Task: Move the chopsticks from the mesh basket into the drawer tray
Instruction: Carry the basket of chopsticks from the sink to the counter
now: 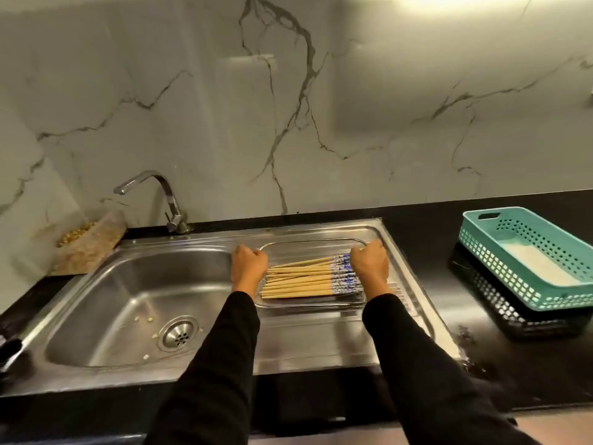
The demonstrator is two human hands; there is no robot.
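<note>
My two black sleeves [224,364] are closest to me, reaching out over the front edge of the table [513,374]. Past them is the steel sink [128,303] on the left, with its flat drain board on the right. The mesh basket [311,301] sits on that board, and my hands hold it by its two short ends. My left hand [248,266] is curled on the left rim and my right hand [369,264] is curled on the right rim, both closed tight on the wire. I think I am about to lift it.

The chopsticks [301,281] lie flat in the basket, between my hands. They point left to right, thin tips by my left hand and blue patterned ends by my right hand, so both hands are just as near.

I cannot see any drawer. The sink bowl drops away just beside my left hand. There is open room to the right, then the teal tray [481,248] sitting on a black tray [500,303]. Farthest back are the tap [167,194] and the marble wall [321,107]
</note>
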